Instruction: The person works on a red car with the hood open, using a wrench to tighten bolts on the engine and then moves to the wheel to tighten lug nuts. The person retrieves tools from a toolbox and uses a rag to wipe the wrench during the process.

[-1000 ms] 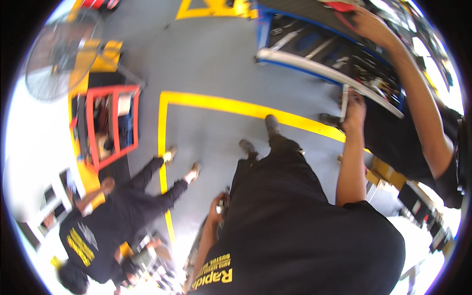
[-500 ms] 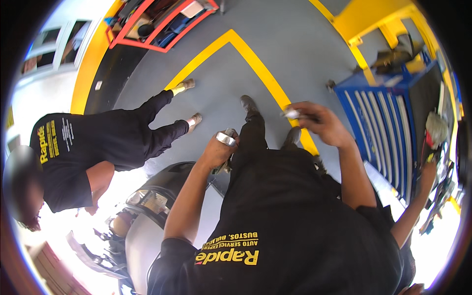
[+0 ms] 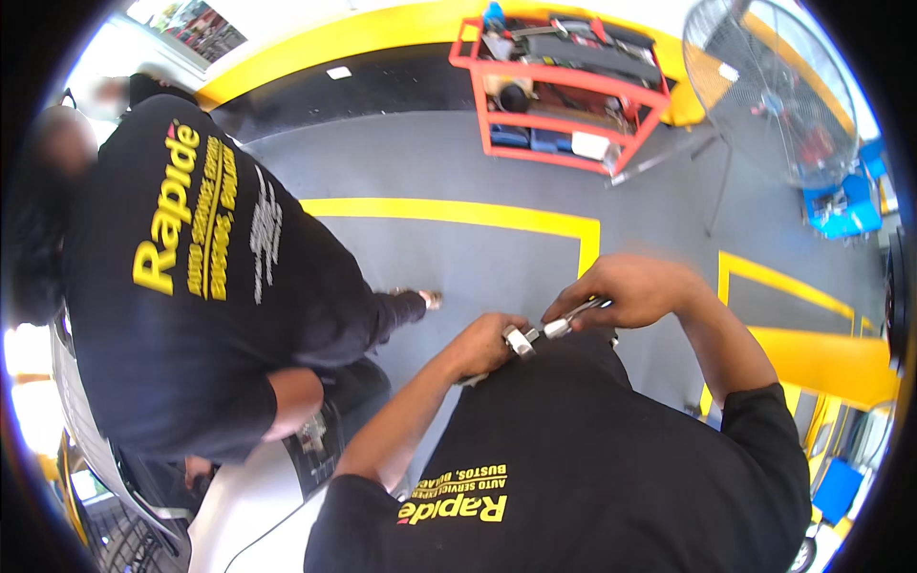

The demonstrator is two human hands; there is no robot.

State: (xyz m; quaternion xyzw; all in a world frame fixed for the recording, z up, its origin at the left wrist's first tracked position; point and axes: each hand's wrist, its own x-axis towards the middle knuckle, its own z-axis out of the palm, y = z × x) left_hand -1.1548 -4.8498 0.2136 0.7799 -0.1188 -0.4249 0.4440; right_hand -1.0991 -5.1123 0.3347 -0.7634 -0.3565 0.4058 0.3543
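My left hand (image 3: pixel 485 346) is closed around a shiny metal piece (image 3: pixel 520 342), whose bright end sticks out past the fingers. Just to its right, my right hand (image 3: pixel 632 292) grips a slim metal tool (image 3: pixel 558 328) with a pale, bright head pointing at the left hand. The two metal ends almost meet in front of my torso; I cannot tell whether they touch. Their exact kind is too small to make out, and my left fingers hide part of the piece.
A co-worker in a black shirt (image 3: pixel 191 315) bends over a white vehicle (image 3: pixel 244 511) at my left. Ahead is a red tool cart (image 3: pixel 573 158) loaded with tools. A large fan (image 3: pixel 778 105) stands far right, near a blue container (image 3: pixel 841 205). Yellow lines (image 3: pixel 449 212) mark the grey floor.
My view has swung to the right, bringing the fan into sight. My hands have come together, bringing the two metal pieces close. The co-worker now appears nearer.
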